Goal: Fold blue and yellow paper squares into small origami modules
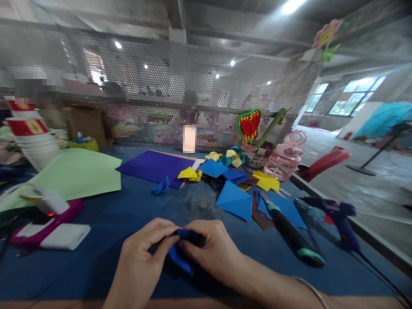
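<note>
A small piece of folded blue paper [180, 259] is pinched between my two hands, low over the near part of the table. My left hand [148, 249] grips its left end with thumb and forefinger. On the other side, my right hand [212, 249] holds it the same way, its thumb pressed along the fold. Part of the paper hides behind the fingers. Beyond my hands lie a small folded blue piece [161, 186], a folded yellow piece [189, 173] and a blue paper square [234, 200].
On the right are a knife-like tool with a black handle [296, 238], a blue glue gun [343, 225] and a pink clear jar [285, 156]. A purple sheet [151, 168] and a green sheet [86, 174] lie left. A power strip [67, 214] sits nearer. Mesh [144, 94] stands behind.
</note>
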Tool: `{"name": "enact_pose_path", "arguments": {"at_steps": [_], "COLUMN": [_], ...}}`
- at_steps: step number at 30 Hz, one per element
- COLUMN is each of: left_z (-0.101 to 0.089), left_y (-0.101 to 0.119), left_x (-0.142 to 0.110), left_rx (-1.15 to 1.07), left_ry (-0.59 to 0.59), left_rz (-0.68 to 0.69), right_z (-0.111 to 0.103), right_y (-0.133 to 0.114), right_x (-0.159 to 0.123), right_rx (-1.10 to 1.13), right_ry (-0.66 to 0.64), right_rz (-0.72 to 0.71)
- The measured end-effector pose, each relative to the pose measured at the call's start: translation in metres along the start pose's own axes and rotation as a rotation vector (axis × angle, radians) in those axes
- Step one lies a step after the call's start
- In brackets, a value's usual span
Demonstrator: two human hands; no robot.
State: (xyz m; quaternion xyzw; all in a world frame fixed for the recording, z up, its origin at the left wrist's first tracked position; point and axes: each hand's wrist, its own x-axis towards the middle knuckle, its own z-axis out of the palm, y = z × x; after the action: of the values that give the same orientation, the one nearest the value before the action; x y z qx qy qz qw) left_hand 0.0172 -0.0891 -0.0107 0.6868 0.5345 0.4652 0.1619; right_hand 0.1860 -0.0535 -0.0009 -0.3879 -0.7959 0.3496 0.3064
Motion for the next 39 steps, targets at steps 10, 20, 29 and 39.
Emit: {"name": "enact_pose_path", "arguments": {"at_steps": [10,20,29,39], "left_z": [0.003,0.005,0.005,0.01], "left_y": [-0.008,-0.007,-0.014,-0.015], "left_x": [-0.004,-0.002,-0.007,-0.011], "left_rx": [-0.144,-0.33,-0.149,-0.103], "left_ry": [-0.033,-0.194,-0.217,-0.187], "left_rz": [-0.152,-0.354,-0.326,-0.283], "right_z": [-0.001,-0.001,-0.001,-0.005], "right_y": [0.004,0.002,0.006,0.003], "right_x": [0.001,0.0,0.001,0.001], "right_rx": [-0.086,-0.096,-0.056,-0.093], "right_ry": [0.052,0.172,0.078,0.071], "right_rz": [-0.061,-0.141,-0.152,-0.024]}}
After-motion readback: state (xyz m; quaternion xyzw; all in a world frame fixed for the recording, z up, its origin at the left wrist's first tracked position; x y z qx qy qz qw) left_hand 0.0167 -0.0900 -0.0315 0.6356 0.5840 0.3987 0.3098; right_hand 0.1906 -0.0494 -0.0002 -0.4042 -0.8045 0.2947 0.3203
